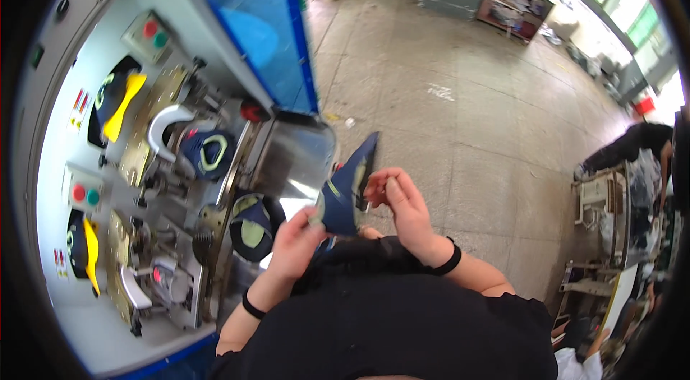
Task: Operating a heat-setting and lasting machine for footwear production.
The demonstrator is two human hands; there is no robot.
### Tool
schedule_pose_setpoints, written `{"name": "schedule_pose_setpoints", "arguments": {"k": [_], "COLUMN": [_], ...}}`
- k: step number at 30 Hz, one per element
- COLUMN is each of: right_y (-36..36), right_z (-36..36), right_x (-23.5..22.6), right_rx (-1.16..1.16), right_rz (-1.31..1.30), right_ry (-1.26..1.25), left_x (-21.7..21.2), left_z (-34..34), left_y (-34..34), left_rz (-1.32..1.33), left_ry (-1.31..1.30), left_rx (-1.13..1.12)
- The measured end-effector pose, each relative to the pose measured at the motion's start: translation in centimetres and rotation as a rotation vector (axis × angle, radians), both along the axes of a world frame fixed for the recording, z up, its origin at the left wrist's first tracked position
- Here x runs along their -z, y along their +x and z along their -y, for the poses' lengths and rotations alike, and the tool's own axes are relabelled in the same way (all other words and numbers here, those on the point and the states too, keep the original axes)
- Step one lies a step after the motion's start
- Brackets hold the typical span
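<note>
A navy shoe upper [339, 197] with pale green trim is in front of my body, its pointed end aimed away from me. My left hand [293, 242] pinches its near left edge. On its other side is my right hand [404, 209], fingers curled in close to the dark opening. Something small and whitish shows by those fingertips, too blurred to name. To the left, a second navy upper with a green lining [251, 225] rests on the metal ledge of a machine. Another navy upper [206, 153] sits in the machine's farther station, beside a white curved clamp [164, 128].
The machine cabinet holds two button boxes, one farther [147, 35] and one nearer [84, 190], and two yellow-and-navy pieces on its wall. A blue-framed door [266, 28] stands open. Racks [604, 215] and people are at the right; a cluttered shelf [512, 6] stands far off.
</note>
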State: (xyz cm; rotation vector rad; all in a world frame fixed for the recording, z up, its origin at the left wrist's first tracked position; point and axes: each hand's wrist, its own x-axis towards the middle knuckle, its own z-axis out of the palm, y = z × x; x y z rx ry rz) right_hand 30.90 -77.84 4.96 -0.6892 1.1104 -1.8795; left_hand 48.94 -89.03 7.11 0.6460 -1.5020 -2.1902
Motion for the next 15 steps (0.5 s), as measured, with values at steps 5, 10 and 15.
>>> {"name": "schedule_pose_setpoints", "arguments": {"k": [5, 10, 15], "right_y": [0.8, 2.1, -0.2], "right_z": [1.9, 4.2, 7.3], "right_x": [1.4, 3.5, 2.9], "right_rx": [-0.033, 0.031, 0.147], "right_rz": [-0.111, -0.185, -1.161], "right_ry": [0.045, 0.156, -0.105], "left_x": [4.2, 6.9, 9.2], "left_z": [4.3, 5.7, 6.3], "left_y": [1.3, 1.8, 2.2], "left_rz": [-0.371, -0.222, -0.182], "left_ry": [0.752, 0.721, 0.844], "left_rx": [-0.407, -0.474, -0.384]}}
